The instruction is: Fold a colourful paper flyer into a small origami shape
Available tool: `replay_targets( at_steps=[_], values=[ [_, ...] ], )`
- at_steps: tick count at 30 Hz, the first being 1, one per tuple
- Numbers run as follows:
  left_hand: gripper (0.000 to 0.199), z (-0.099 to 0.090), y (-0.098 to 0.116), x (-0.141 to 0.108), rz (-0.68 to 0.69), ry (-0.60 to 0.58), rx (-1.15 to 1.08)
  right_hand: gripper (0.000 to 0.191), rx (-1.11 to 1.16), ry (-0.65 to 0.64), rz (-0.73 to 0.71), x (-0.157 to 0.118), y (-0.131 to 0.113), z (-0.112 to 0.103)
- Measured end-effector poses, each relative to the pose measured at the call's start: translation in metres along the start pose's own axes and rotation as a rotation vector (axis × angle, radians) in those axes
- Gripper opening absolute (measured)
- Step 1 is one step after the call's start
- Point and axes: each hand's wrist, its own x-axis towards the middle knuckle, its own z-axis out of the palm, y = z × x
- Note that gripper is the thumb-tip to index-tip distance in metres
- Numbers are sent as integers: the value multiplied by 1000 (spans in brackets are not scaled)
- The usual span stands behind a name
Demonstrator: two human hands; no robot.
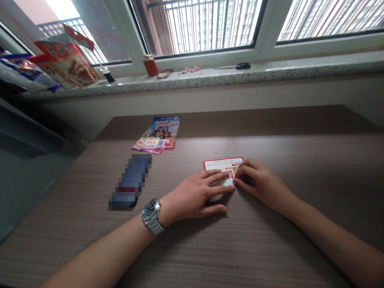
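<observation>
A white paper leaflet with a red border (222,163) lies on the brown wooden table (192,248), partly hidden under my hands. My left hand (199,194), with a metal watch (151,212) on the wrist, rests palm down across the leaflet's lower part, fingers spread. At the leaflet's right edge, my right hand (259,182) has its thumb and fingertips pinched together on the paper.
A stack of colourful flyers (162,132) lies at the back left, with a blurred dark phone-like object (132,180) nearer me. The stone windowsill (285,71) holds snack bags (69,62), a red lighter-like item (150,67), pink pieces (191,70) and scissors (242,66).
</observation>
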Motion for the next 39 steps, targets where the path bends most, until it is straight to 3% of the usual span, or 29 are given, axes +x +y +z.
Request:
replay_targets(
  at_steps=[8,18,39],
  values=[
    [55,1,0,-1,-4,4,4,6,-3,3,-17,1,2,-1],
    [54,-1,0,-1,-2,-4,8,13,-112,137,221,3,23,-14],
    [55,0,0,-1,0,7,-12,13,-152,159,225,1,17,-17]
  ],
)
